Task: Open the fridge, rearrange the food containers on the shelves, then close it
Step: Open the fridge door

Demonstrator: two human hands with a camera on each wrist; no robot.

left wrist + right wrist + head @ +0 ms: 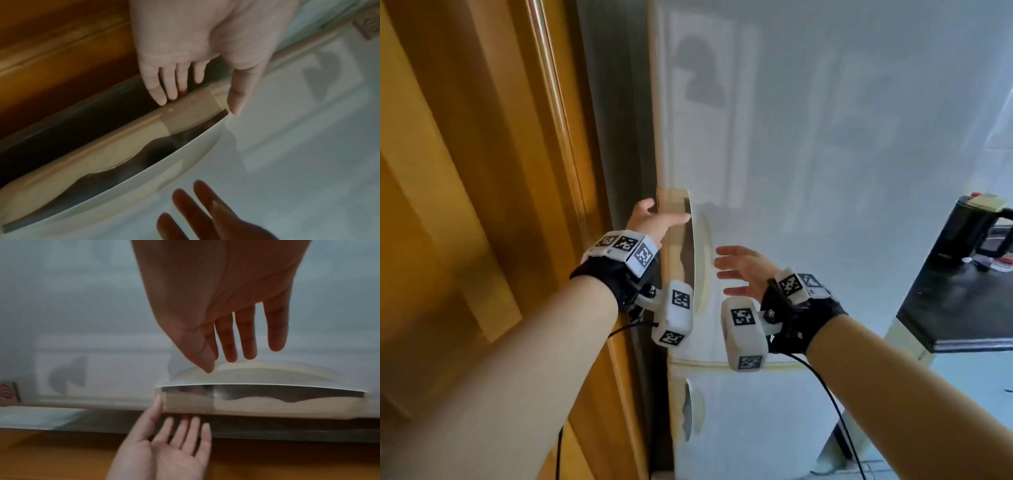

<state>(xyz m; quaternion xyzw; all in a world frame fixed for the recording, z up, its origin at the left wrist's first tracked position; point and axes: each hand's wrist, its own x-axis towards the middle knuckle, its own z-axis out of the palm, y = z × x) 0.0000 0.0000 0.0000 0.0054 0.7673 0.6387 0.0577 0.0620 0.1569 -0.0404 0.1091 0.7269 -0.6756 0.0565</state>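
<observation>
The white fridge stands shut in front of me. Its upper door has a beige recessed handle along the left edge. My left hand is at the handle's upper end. Its fingers lie straight in the dark gap beside the door's edge, and its thumb lies on the door's front. My right hand hovers open just in front of the door, right of the handle, holding nothing. No food containers are in view.
A wooden door panel stands close on the fridge's left. The lower fridge door with its own handle sits below. At the right, a black kettle stands on a dark counter.
</observation>
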